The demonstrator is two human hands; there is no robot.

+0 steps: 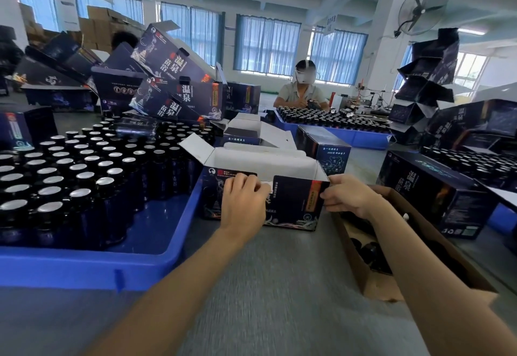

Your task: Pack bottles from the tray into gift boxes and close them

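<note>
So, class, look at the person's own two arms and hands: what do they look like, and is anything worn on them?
Both are bare. The left hand and right hand wear no gloves, and no ring, watch or bracelet shows. The left forearm and right forearm are uncovered down to the picture's edge, with no sleeve in view.

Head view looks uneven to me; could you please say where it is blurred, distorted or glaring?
In the head view, motion blur smears the near table; the gift box, gripped by the left hand and right hand, is sharper. Wide-angle distortion tilts the windows. Ceiling light glints on the bottles in the blue tray.
</note>
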